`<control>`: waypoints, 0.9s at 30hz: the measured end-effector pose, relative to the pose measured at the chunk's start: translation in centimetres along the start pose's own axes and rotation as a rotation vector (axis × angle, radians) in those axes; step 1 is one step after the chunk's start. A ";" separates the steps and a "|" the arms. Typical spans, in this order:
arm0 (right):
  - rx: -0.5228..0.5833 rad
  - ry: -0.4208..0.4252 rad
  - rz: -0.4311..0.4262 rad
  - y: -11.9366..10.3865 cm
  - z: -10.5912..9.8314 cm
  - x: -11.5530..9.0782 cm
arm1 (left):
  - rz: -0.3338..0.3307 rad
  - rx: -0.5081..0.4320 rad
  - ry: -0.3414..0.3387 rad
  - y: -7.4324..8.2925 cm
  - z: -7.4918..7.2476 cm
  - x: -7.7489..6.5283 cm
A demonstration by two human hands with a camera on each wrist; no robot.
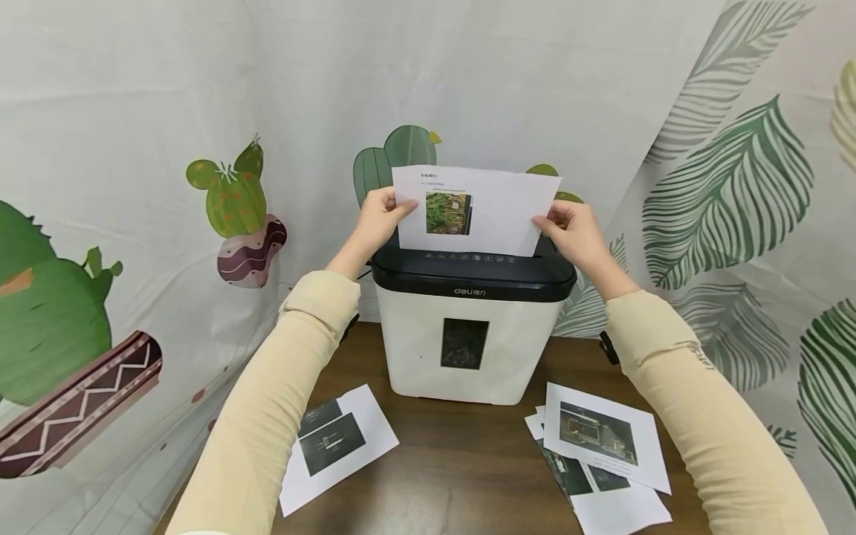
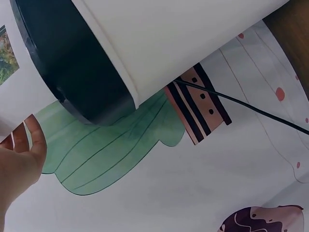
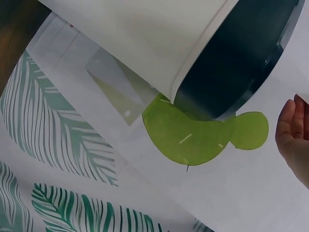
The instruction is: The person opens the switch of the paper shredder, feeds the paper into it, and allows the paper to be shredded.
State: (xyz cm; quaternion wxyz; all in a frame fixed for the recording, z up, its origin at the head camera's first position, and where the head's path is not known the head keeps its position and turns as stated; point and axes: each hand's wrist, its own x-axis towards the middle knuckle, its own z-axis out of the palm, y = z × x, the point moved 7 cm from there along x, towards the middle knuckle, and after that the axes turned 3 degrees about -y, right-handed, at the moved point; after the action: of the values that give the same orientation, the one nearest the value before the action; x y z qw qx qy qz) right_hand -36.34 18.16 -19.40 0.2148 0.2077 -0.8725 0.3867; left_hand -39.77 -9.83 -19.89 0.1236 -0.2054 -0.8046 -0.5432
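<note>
A printed sheet of paper point(image 1: 504, 212) with a small colour photo stands upright over a white paper shredder point(image 1: 411, 342) with a black top. Its lower edge is at the slot area of the black lid point(image 1: 471, 275). My left hand point(image 1: 380, 219) pinches the sheet's left edge between thumb and fingers. At the opposite edge, my right hand point(image 1: 574, 230) pinches it the same way. Both wrist views catch the shredder's side tilted, with the left hand point(image 2: 21, 162) and right hand point(image 3: 295, 137) partly cut off at the frame edges.
On the brown table point(image 1: 461, 461), printed sheets point(image 1: 364, 423) lie at front left. A small stack of printed sheets point(image 1: 652, 446) lies at front right. Behind the shredder hangs a patterned curtain point(image 1: 521, 89). A black cord point(image 2: 246, 104) runs from behind the shredder.
</note>
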 end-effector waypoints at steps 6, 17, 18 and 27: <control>-0.013 -0.034 0.042 0.6 0.6 -0.3 | 0.022 -0.014 -0.012 -0.6 0.1 -0.3; 0.026 0.015 0.045 1.1 1.1 -0.7 | 0.078 0.023 0.098 -0.5 -0.2 -0.3; 0.045 0.045 0.039 1.0 0.9 -0.6 | 0.077 0.033 0.097 -0.4 -0.2 -0.3; 0.062 0.159 0.044 0.8 0.2 -0.7 | 0.099 0.061 0.102 -0.4 0.2 -0.4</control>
State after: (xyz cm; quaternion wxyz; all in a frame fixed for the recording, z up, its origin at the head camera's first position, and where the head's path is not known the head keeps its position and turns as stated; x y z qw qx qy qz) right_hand -36.28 18.65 -20.39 0.2685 0.1637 -0.8445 0.4334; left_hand -39.54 -9.88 -20.44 0.1974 -0.2130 -0.8023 -0.5214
